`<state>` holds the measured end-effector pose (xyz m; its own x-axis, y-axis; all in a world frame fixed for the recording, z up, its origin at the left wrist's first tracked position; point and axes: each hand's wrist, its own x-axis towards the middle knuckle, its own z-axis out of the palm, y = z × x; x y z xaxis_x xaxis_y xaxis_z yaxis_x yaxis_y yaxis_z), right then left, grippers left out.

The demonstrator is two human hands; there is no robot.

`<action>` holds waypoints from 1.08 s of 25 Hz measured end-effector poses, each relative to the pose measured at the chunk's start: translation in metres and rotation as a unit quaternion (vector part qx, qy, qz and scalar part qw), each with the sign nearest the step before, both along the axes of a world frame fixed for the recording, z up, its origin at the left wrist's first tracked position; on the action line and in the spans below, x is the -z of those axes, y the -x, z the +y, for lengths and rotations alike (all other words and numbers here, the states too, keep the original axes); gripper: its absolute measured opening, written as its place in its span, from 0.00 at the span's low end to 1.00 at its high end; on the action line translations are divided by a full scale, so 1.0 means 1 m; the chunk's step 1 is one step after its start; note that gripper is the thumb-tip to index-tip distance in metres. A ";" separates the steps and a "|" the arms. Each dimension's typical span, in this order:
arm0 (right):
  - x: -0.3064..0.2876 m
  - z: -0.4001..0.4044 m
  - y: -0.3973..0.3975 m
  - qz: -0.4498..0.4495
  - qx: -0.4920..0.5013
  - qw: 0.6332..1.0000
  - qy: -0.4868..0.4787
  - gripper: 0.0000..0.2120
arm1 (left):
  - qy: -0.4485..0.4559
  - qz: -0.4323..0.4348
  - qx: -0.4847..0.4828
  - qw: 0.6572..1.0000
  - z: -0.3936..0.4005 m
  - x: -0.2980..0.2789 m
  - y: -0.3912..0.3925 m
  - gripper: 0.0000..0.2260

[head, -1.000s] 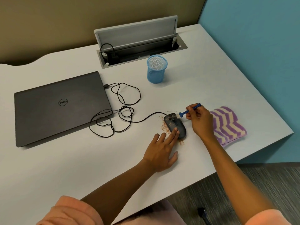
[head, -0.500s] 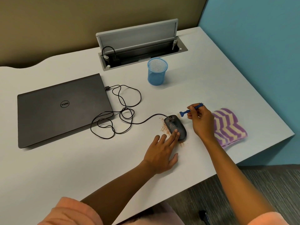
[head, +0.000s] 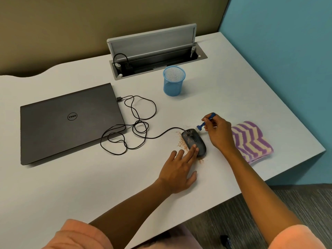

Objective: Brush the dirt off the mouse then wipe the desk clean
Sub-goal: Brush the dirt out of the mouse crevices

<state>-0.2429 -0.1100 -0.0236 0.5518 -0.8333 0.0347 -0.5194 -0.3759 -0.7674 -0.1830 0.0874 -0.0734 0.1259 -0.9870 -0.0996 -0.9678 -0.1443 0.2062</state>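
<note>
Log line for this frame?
phase: brushing | left hand steadies mouse | right hand pinches brush | dirt remains | cloth unused

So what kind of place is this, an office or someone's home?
Most likely an office workstation: a white desk with a built-in flip-up cable box, a closed laptop, and partition-like walls behind.

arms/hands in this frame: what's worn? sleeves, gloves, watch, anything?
Both arms are bare from the upper arm down. Short salmon-pink sleeves show at the bottom edge, left sleeve and right sleeve. Left hand and right hand are bare: no gloves, watch or rings visible.
</note>
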 end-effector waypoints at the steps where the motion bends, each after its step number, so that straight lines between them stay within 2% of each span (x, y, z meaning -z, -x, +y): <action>1: -0.002 -0.003 0.001 -0.004 0.012 1.000 0.002 0.11 | -0.001 0.002 0.001 1.000 0.000 0.000 -0.001 0.35; 6: 0.001 0.007 -0.008 0.019 -0.027 0.999 -0.012 0.10 | 0.005 -0.005 0.000 1.000 0.001 0.000 -0.001 0.35; 10: -0.004 0.001 -0.019 0.011 -0.017 1.000 -0.009 0.12 | 0.011 -0.003 0.007 1.000 0.000 0.000 -0.002 0.35; 14: 0.001 0.002 -0.021 0.094 -0.026 0.993 0.073 0.10 | 0.019 -0.004 0.005 1.000 0.001 0.002 -0.002 0.35; 19: -0.003 0.004 -0.039 0.066 -0.022 0.997 0.017 0.11 | 0.024 -0.005 0.009 1.000 0.001 0.002 -0.004 0.35; 23: -0.002 0.007 -0.029 0.104 0.000 0.991 0.079 0.11 | 0.026 -0.003 0.009 1.000 0.001 0.001 -0.003 0.35; 27: 0.001 0.007 -0.029 0.099 0.008 0.994 0.044 0.12 | 0.027 0.000 0.006 1.000 0.001 0.001 -0.003 0.35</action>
